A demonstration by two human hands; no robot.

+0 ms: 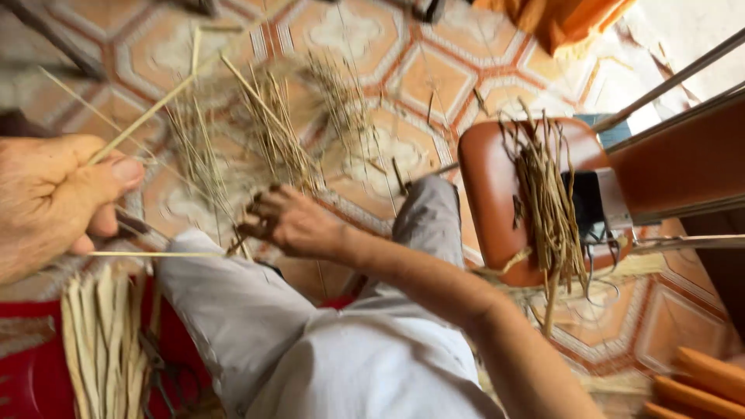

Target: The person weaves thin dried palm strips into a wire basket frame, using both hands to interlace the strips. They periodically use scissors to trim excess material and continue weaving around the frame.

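Note:
My left hand (54, 198) is at the left edge, pinching a thin pale straw stalk (147, 116) between thumb and fingers; the stalk slants up to the right. My right hand (289, 221) reaches down past my grey-trousered knee (225, 287) into a loose heap of dry straw (264, 132) on the tiled floor, its fingers closed around some strands. A second thin stalk (155, 254) lies level just below my left hand.
A brown stool (489, 194) at the right carries a bundle of flat dried strips (547, 202). More pale strips (101, 341) and scissors (167, 380) rest on a red seat at lower left. An orange cloth (566, 19) hangs at the top; wooden bars run along the right.

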